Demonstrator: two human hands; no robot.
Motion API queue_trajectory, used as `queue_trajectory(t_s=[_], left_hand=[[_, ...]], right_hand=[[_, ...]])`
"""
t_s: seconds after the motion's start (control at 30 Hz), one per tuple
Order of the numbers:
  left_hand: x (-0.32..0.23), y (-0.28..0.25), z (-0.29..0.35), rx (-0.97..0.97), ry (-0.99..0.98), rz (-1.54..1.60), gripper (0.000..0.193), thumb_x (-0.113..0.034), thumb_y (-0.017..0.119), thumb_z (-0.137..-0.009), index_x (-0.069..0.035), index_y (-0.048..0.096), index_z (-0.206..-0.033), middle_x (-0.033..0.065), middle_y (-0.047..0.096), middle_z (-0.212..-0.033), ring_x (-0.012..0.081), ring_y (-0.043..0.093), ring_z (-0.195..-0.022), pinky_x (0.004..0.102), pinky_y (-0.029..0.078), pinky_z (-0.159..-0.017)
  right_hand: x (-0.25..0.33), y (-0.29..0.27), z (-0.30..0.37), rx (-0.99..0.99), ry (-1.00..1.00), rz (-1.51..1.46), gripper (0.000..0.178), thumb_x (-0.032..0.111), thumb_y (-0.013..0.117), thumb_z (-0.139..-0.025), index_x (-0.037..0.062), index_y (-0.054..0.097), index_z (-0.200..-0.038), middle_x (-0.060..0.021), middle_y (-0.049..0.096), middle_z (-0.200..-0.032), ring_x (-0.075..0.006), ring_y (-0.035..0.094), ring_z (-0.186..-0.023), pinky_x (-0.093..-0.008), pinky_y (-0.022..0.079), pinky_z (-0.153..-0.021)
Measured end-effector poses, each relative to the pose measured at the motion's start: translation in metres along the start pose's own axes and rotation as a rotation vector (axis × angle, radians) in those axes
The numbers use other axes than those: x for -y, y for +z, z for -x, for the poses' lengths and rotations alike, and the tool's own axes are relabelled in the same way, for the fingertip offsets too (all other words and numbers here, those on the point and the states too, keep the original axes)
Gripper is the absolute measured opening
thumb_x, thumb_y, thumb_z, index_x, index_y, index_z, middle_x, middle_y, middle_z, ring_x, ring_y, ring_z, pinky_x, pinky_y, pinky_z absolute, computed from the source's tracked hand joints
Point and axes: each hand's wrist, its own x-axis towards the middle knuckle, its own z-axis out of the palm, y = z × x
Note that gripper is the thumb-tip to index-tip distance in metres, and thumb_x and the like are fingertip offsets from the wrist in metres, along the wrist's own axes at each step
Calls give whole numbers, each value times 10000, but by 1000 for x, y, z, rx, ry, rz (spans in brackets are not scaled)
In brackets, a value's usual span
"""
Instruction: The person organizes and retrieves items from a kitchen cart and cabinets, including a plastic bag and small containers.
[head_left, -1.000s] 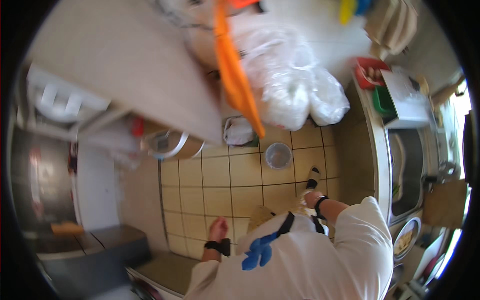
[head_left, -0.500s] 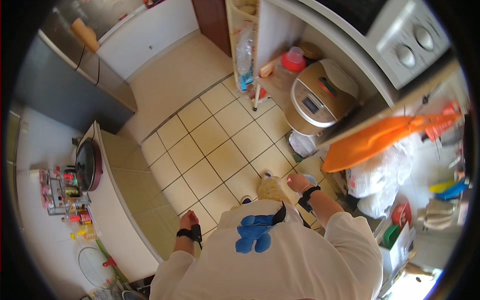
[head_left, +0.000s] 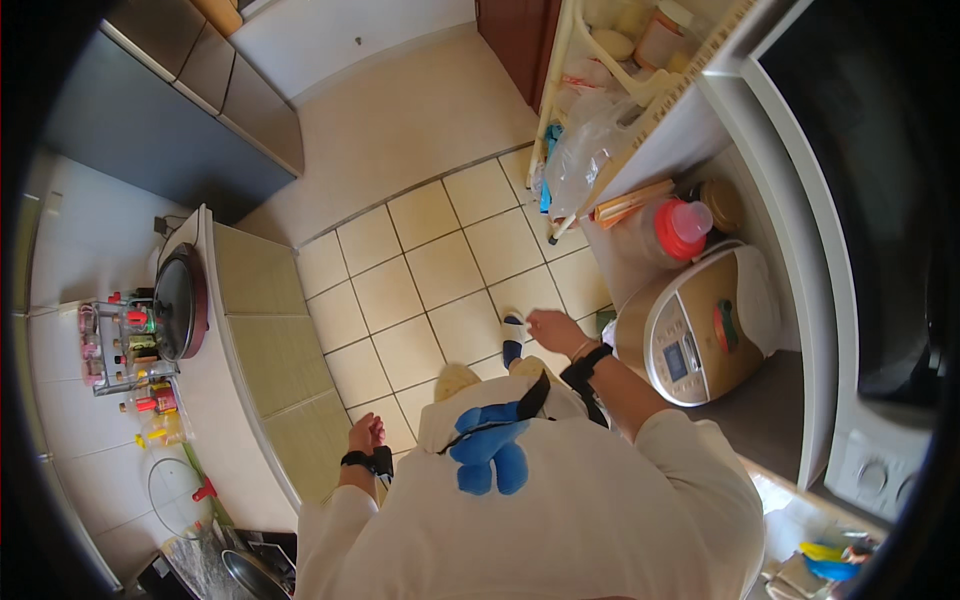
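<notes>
My left hand (head_left: 367,433) hangs low beside my body, near the green-fronted counter (head_left: 265,300). Its fingers are curled, and no object shows in them. In front of me on the right is my right hand (head_left: 556,333), held over the tiled floor (head_left: 440,280) with its fingers bent in. It is also without any visible object. The nearest thing to it is a gold and white rice cooker (head_left: 690,340) on the shelf, which it does not touch. Black straps circle both wrists.
On the left counter sit a lidded dark pan (head_left: 180,302), a rack of bottles (head_left: 135,345) and a glass lid (head_left: 180,497). A red-lidded jug (head_left: 680,228) stands behind the cooker. Further off are a cream rack (head_left: 560,110), a raised floor edge (head_left: 400,200) and a grey cabinet (head_left: 170,120).
My view has moved forward and turned; the rice cooker and rack look nearer, and the orange bag is out of view. My right hand has swung forward. My feet have stepped.
</notes>
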Motion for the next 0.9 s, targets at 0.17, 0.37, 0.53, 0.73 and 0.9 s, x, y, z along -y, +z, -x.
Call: queue_trajectory(t_s=[0.17, 0.37, 0.53, 0.73, 0.9], left_hand=[[-44, 64, -8, -19, 89, 124, 90, -160, 576, -892, -96, 572, -956, 11, 610, -748, 112, 576, -622, 255, 484, -514], [-110, 91, -62, -11, 1, 150, 106, -135, 551, -898, -95, 568, -994, 18, 611, -764, 130, 562, -619, 279, 482, -519], [-215, 101, -107, -14, -22, 116, 123, -147, 554, -897, -99, 577, -1009, 17, 624, -778, 139, 580, -639, 286, 484, -532], [-367, 79, -185, 126, -44, -46, 101, -169, 591, -890, -111, 589, -973, 17, 645, -776, 124, 602, -642, 263, 475, -501], [-503, 138, -223, 87, 89, -185, 121, -172, 595, -888, -101, 595, -986, 4, 638, -754, 115, 596, -636, 233, 473, -531]], right_hand=[[36, -85, -95, -227, -132, 163, 286, 160, 654, -724, 68, 617, -992, -119, 615, -1022, -323, 565, -983, -438, 450, -853], [72, -182, -208, -424, 72, 676, 476, 201, 702, -703, 138, 573, -1156, -145, 423, -1357, -375, 316, -1301, -652, 235, -1002], [2, -171, -221, -50, 832, 868, 518, 335, 604, -782, 154, 537, -1263, -197, 403, -1410, -443, 291, -1327, -714, 53, -1025], [-13, -151, -222, 225, 1165, 1174, 383, 313, 530, -823, 122, 644, -1135, -171, 573, -1255, -355, 444, -1256, -616, 92, -1075], [-7, -163, -253, 303, 1203, 727, 352, 321, 515, -845, 120, 655, -1097, -91, 652, -1146, -296, 601, -1072, -614, 164, -1045]])
